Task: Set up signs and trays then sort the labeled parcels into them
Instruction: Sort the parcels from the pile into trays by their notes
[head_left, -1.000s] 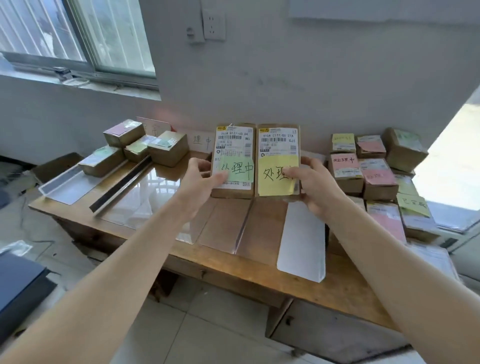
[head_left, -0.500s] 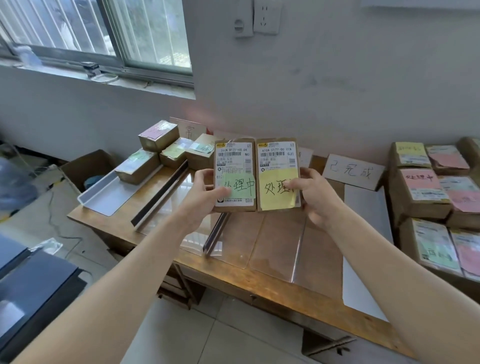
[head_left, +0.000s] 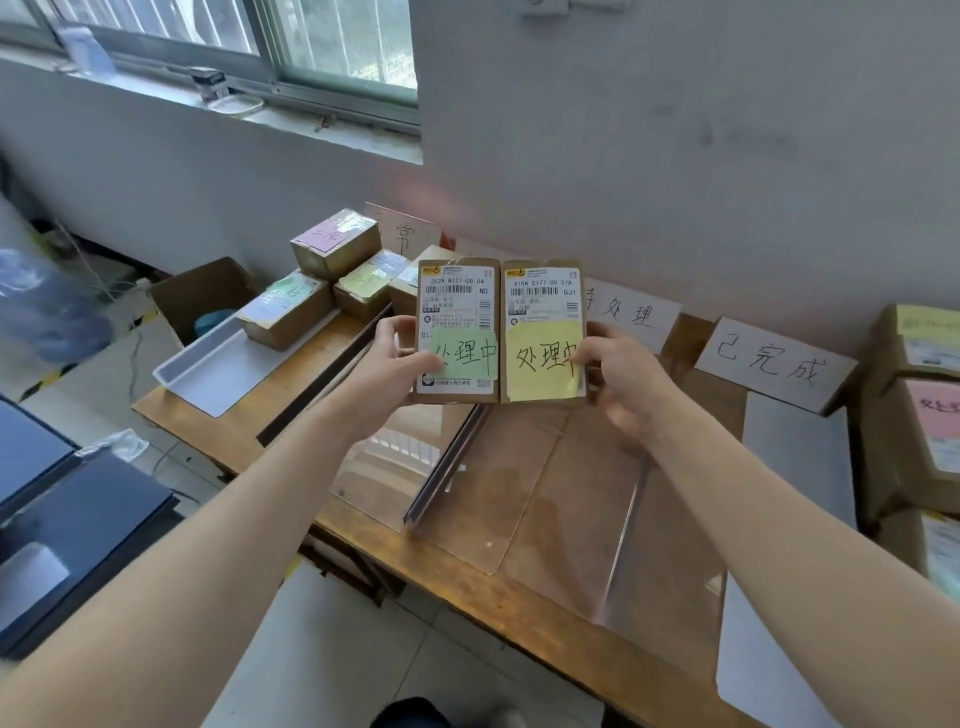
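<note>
1. Two parcels are in hand. The left hand (head_left: 395, 364) has its fingers (head_left: 421, 361) clamped on the left parcel (head_left: 457, 312), thumb over the green note (head_left: 465, 356). The right hand (head_left: 623, 384) grips the right parcel (head_left: 543, 306), thumb at the edge of the yellow note (head_left: 543, 366).
2. Risk: each parcel is gripped at its outer side only. A slackened grip would likely drop it onto the clear trays (head_left: 571, 493) below.
3. Risk: the thumbs bear on the notes and could peel them.
4. Risk: no sign matching the notes is in view, so it may be hidden behind the parcels. Misfiling beside the 已完成 sign (head_left: 769, 361) is possible.
5. Appearance: both parcels are flat brown cartons with white barcoded labels. Both handwritten notes read 处理中.
6. Position: both are upright, side by side with edges touching, raised above the surface (head_left: 218, 431).
</note>
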